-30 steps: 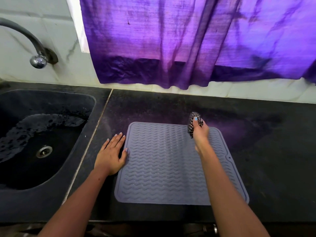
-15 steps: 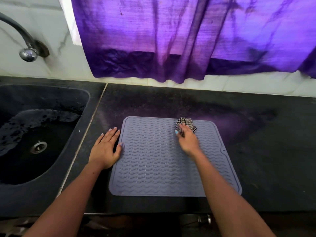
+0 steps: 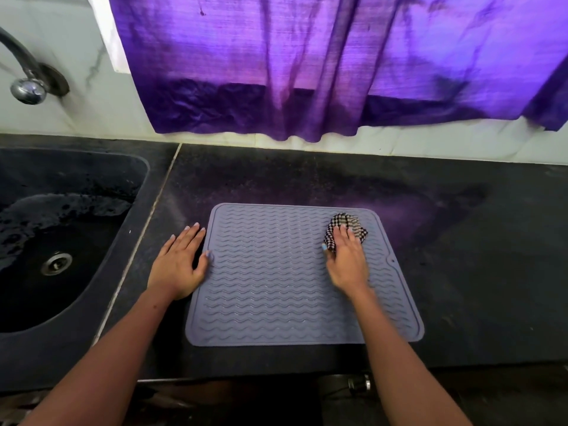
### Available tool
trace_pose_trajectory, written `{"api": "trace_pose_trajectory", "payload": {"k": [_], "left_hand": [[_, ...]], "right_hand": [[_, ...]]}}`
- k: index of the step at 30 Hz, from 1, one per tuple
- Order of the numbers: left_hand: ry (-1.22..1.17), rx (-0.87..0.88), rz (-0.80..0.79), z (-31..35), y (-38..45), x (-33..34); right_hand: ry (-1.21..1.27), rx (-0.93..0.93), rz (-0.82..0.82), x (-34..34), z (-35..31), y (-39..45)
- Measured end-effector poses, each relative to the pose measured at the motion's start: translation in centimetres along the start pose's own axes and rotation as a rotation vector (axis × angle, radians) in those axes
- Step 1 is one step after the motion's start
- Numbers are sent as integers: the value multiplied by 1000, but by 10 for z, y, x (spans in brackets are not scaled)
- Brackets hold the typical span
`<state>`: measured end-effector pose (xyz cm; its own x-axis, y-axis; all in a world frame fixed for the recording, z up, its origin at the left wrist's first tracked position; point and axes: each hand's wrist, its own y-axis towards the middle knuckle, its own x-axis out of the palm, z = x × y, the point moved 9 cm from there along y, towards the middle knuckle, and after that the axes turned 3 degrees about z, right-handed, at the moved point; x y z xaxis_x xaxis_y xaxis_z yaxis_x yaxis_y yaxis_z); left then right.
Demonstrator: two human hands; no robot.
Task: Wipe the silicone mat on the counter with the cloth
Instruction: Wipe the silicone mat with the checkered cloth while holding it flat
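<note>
A grey silicone mat with wavy ridges lies flat on the black counter. A bunched black-and-white checked cloth sits on the mat's far right corner. My right hand lies on top of the cloth and presses it down onto the mat, fingers stretched over it. My left hand rests flat on the counter just left of the mat, with its thumb touching the mat's left edge.
A black sink holding some water lies to the left, with a metal tap above it. A purple curtain hangs over the white wall behind. Bare counter stretches to the right of the mat.
My right hand has brought the cloth down from above the mat's far edge onto the mat and slid it a little to the right. My left hand has stayed in place.
</note>
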<state>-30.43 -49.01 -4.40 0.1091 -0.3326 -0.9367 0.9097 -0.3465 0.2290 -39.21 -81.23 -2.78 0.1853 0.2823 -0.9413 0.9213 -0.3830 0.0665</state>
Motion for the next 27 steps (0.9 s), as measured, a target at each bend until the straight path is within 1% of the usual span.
{"api": "trace_pose_trajectory", "payload": {"k": [2,4,5,6,7,8,9,10,12,13,14,16,17,18,19,21,23,24,25,26,27], "left_hand": [[3,0,0,-1,1,1],[3,-1,-11,-2,2,2],[3,-3,-11,-2,2,2],[1,-5,-12,-3,2,2],[-2,-5,-13,-3,2,2],[-4,-2,-13,-2,1,1],[-2,3,-14,0,0,0],[2,4,-13,0,0,0],[4,1,-10,0,1,-1],[3,0,-11,0,1,-1],[3,0,-14,0,1,-1],[3,4,-13,0,2,-1],[3,9,-10,0,2,-1],[4,13,-8,1,2,0],[4,12,-5,1,2,0],[4,11,-4,1,1,-1],[1,12,-11,1,2,-1],[-2,8,-11,1,1,-1],[-1,5,-12,1,1,-1],[3,3,-16,1,1,-1],[8,5,-20,1,1,-1]], "right_hand": [[68,-31,-7,-2,1,3],[293,39,-50,-7,10,10],[490,143,-84,-12,18,14],[739,293,-103,-18,26,17],[1000,438,-78,-26,33,19],[1165,539,10,-38,44,21],[1185,589,116,-54,56,19],[1079,583,217,-71,65,14],[762,458,341,-97,64,-1],[624,381,331,-98,58,-10],[490,298,288,-91,52,-17],[215,172,109,-54,45,-28],[84,129,52,-38,45,-32],[8,101,38,-29,48,-33],[-18,90,47,-26,50,-31],[12,75,53,-26,52,-26],[92,53,30,-31,52,-23],[169,67,14,-32,55,-21],[262,115,-2,-36,60,-19],[399,216,-10,-40,69,-15],[600,348,0,-46,77,-13]]}}
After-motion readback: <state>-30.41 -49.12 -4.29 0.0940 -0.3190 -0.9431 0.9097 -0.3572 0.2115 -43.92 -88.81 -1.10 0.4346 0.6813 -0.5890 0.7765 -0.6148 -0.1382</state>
